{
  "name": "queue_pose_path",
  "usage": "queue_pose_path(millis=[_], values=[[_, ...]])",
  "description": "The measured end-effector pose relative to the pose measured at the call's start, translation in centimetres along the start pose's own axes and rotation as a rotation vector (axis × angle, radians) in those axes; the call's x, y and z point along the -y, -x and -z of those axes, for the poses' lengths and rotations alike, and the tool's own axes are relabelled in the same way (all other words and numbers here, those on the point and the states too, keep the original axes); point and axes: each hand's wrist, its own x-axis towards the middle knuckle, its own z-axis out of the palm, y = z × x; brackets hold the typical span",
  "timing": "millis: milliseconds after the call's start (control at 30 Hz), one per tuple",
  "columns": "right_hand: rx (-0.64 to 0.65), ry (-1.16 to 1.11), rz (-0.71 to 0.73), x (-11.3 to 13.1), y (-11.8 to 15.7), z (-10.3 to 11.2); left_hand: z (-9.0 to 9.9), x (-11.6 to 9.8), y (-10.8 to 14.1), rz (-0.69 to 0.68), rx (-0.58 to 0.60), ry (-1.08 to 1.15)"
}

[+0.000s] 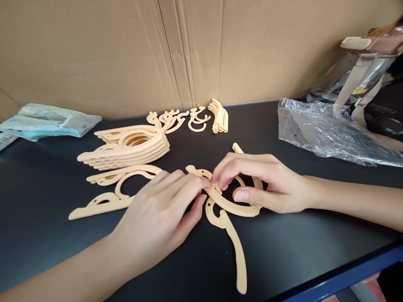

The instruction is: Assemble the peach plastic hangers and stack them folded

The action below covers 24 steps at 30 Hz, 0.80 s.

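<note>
Beige plastic folding-hanger parts lie in front of me. My left hand (166, 205) is closed, its fingertips pinching the upper end of a curved hanger piece (234, 205). My right hand (267, 180) bends over the same piece from the right, fingertips pressed close to the left ones, thumb over its lower edge. Where the fingers meet, the joint is partly hidden. A second arm (237, 256) with a hooked end hangs toward me below the joint. Another folding hanger (100, 207) lies flat beside my left hand, partly covered by it.
Behind it is a stack of hangers (135, 151). Loose hooks (198, 119) and a bundle of short arms (219, 117) sit by the cardboard wall (103, 54). A blue packet (53, 121) is at left; clear plastic wrap (333, 130) and a bottle (365, 67) are at right.
</note>
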Motion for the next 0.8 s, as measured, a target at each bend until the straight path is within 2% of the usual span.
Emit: queue_pose_path(millis=[267,567,667,800], values=[[-0.166,0.069,-0.138,0.30,-0.17,0.20,-0.03,0.21,0.19,0.014,0.049,0.074],[-0.321,-0.066,-0.306,0.03,-0.32,0.31,-0.01,0.03,0.27,-0.068,0.043,0.177],[-0.262,-0.026,-0.279,0.02,-0.23,0.28,-0.02,0.06,0.43,-0.096,0.059,0.197],[-0.009,0.075,-0.158,0.13,-0.12,0.36,0.03,0.13,0.41,-0.121,0.099,0.220]])
